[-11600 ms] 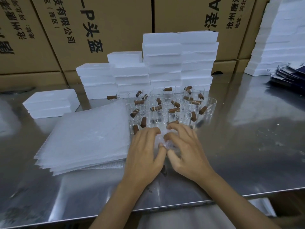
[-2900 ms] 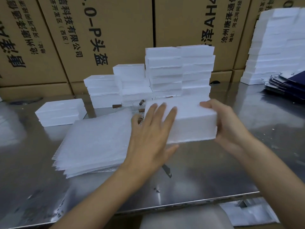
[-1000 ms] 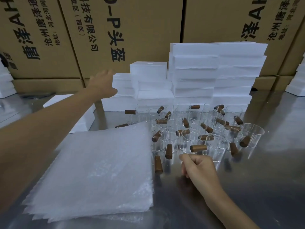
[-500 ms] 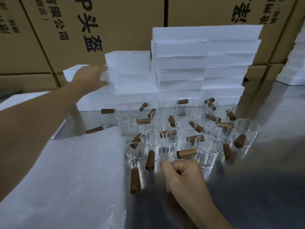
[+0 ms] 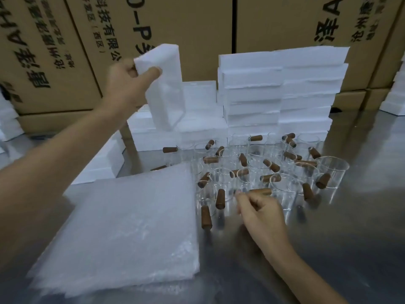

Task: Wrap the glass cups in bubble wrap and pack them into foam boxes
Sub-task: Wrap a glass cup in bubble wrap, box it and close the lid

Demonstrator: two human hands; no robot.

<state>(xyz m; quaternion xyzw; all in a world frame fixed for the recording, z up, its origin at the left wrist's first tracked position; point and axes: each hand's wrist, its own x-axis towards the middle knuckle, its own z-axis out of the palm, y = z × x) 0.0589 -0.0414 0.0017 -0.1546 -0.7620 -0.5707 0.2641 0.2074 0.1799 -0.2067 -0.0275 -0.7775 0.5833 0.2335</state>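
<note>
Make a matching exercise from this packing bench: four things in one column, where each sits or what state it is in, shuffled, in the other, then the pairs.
Things
1. foam box
2. bubble wrap stack
3. glass cups
4. cardboard cartons

Places or states
A. flat pile on the near left of the metal table
B. lined up behind the foam stacks, printed with black text
C. lifted off the table, tilted, gripped by the left hand
D. clustered mid-table with brown handles, the right hand at their near edge

Pairs: 1-C, 2-A, 3-D, 4-B
</note>
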